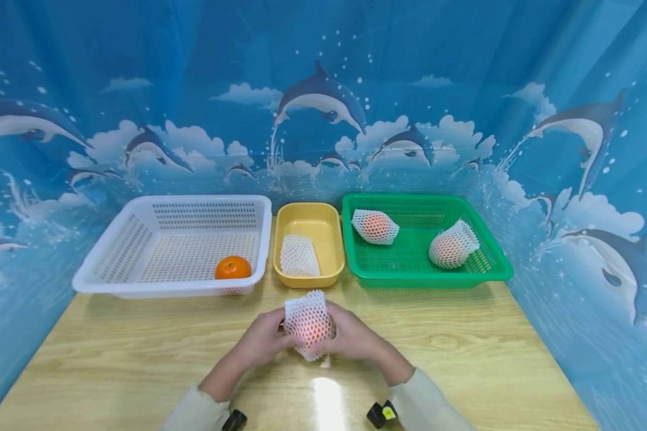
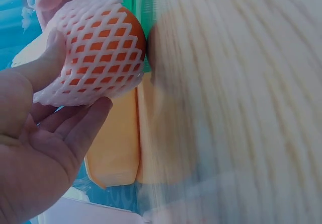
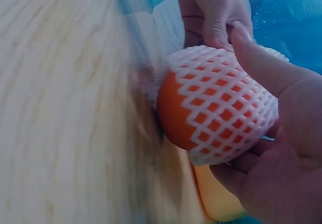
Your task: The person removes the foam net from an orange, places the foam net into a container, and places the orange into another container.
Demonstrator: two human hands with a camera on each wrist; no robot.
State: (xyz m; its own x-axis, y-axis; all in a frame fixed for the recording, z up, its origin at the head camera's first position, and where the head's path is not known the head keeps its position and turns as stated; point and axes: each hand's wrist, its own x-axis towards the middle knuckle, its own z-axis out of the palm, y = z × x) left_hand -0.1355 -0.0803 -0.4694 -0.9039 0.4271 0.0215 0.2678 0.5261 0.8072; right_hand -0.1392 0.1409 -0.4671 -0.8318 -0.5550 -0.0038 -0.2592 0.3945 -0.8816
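Left hand [image 1: 263, 339], right hand [image 1: 353, 335], gripping opposite sides, netted orange fruit [image 1: 308, 325] between them

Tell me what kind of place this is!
Probably an indoor work spot, not the sea: the dolphins are just printed on a curtain, and a wood-grain table holds a white basket and a green basket.

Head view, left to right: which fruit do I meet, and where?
Bare orange in the white basket, held netted fruit between left hand and right hand, second netted fruit at left in the green basket, third netted fruit at its right.
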